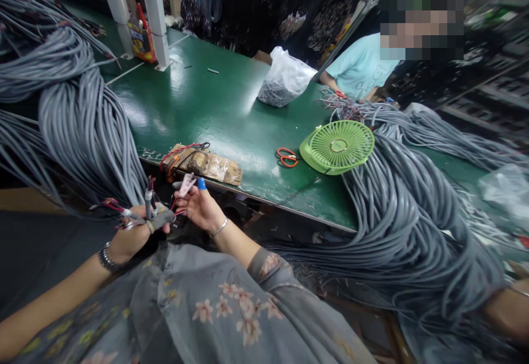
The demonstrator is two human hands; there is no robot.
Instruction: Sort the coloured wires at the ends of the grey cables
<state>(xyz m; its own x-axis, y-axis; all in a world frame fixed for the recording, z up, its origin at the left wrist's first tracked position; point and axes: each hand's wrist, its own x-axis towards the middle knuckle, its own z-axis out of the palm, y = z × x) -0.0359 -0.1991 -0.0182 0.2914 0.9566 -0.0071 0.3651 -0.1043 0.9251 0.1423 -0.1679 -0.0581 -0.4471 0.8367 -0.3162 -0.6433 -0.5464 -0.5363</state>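
Note:
Fingers closed, my left hand (131, 237) grips the ends of grey cables (149, 201), whose thin red, white and dark wires fan out above and beside it. My right hand (203, 210), with a blue cover on one fingertip, is close beside it. Between its thumb and fingers is a pale pinkish clip-like piece (187, 185); thin red wires run by these fingers. Just beyond, at the table's edge, lies a taped cardboard block (217, 168) with red and black wires on it. The exact contact between wires and fingers is too small to make out.
The green table (231, 116) holds orange-handled scissors (287, 157), a green fan (341, 145) and a white plastic bag (285, 80). Large grey cable bundles hang at left (82, 99) and right (397, 215). A person in light blue (359, 58) is across the table.

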